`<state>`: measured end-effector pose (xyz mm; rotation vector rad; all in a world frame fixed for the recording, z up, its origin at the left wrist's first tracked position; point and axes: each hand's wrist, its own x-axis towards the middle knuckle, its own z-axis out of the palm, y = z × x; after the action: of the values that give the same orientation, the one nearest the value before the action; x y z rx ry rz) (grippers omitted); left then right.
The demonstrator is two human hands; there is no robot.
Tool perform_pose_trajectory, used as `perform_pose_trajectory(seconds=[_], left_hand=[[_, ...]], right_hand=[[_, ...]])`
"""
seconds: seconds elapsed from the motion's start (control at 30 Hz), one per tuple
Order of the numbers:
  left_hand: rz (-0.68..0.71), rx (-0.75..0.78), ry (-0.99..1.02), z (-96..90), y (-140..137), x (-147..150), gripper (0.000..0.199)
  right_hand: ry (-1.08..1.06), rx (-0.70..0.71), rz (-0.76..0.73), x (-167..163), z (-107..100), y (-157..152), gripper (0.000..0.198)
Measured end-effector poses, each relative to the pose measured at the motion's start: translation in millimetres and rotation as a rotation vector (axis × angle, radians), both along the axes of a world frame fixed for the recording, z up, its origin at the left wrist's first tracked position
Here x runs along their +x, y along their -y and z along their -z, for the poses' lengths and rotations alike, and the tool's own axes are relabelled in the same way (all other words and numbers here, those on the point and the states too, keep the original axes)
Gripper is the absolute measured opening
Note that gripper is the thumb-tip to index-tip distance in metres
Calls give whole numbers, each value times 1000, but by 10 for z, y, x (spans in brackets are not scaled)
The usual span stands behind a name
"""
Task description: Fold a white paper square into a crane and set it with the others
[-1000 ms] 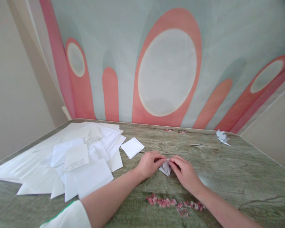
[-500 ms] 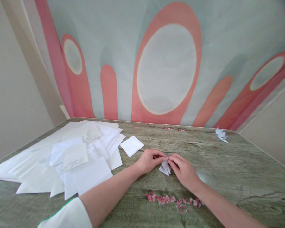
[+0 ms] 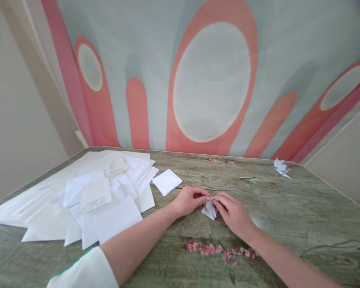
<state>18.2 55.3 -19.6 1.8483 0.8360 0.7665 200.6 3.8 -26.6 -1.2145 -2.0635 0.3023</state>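
Note:
A small folded piece of white paper [image 3: 209,210] is held between my two hands, just above the wooden table. My left hand [image 3: 189,201] pinches its top from the left with thumb and forefinger. From the right, my right hand [image 3: 232,212] pinches the same top, its fingertips almost meeting those of the left. Pointed flaps of the paper hang below the fingers. The exact folds under the fingertips are hidden.
Many white paper sheets [image 3: 117,220] lie in a loose pile on the left. Beside them is a small stack of square paper [image 3: 167,182]. Folded white paper pieces [image 3: 282,168] sit at the back right. Pink flowers [image 3: 210,249] mark the wood-grain tabletop [image 3: 303,204].
The camera view has tilted slightly. Both hands keep their pinch on the folded paper, with only a slight shift of the fingers.

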Motion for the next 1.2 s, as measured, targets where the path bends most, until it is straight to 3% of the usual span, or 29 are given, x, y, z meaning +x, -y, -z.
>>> perform_pose_trajectory(seconds=[0.17,0.47,0.63,1.2], left_hand=[[-9,24,-16,-15,7,6,24],[-72,292,-228,-102,92,4,16],[-99,369,-315,-89,127,-18,12],[-221,220,-355,11,173,41,23]], right_hand=[[43,16,-6,2,2,0,22],[111,100,24,9,16,-8,22],[147,100,20,7,-9,6,20],[185,76,14,26,40,-7,14]])
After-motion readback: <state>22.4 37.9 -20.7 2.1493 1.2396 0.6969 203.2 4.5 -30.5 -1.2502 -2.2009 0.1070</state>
